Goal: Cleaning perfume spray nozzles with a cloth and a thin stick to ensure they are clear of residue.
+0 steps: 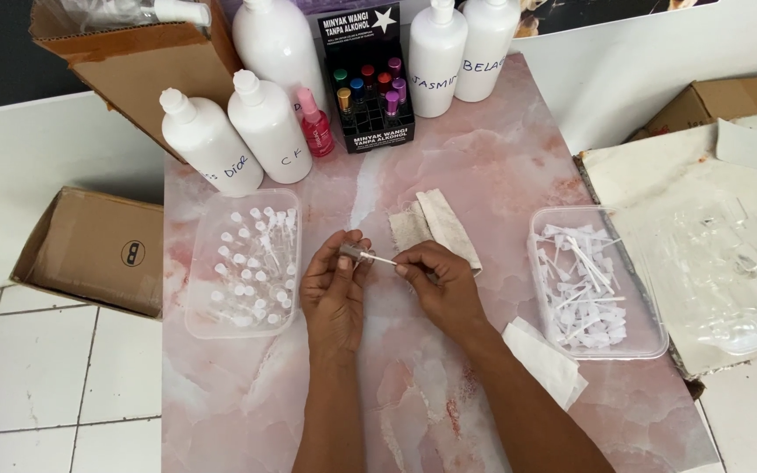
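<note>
- Left hand [335,285] pinches a small clear glass vial [354,255] between thumb and fingertips, over the middle of the pink marbled table [501,166].
- Right hand [438,278] grips a thin white dip tube [382,260] by its end; the tube's other end meets the vial's mouth, lying nearly level.
- Just behind the hands lies a folded cloth [435,226], rough and stained beige, flat on the glossy top.
- To the left, a clear plastic tray [199,263] with rounded corners, packed with small upright vials, close beside the left wrist.
- To the right, a second clear tray [650,337] holding a loose heap of white sprayer tubes, near the table's right edge.
- A white tissue [549,355] sits between the right forearm and that tray.
- Along the back: tall smooth white bottles [265,123], a slim pink spray bottle [315,127] and a black display box [370,74] of coloured caps.
- Bare marble lies open in front of the hands, down to the near edge.
- A brown cardboard box [98,250] rests on the tiled floor, left.
</note>
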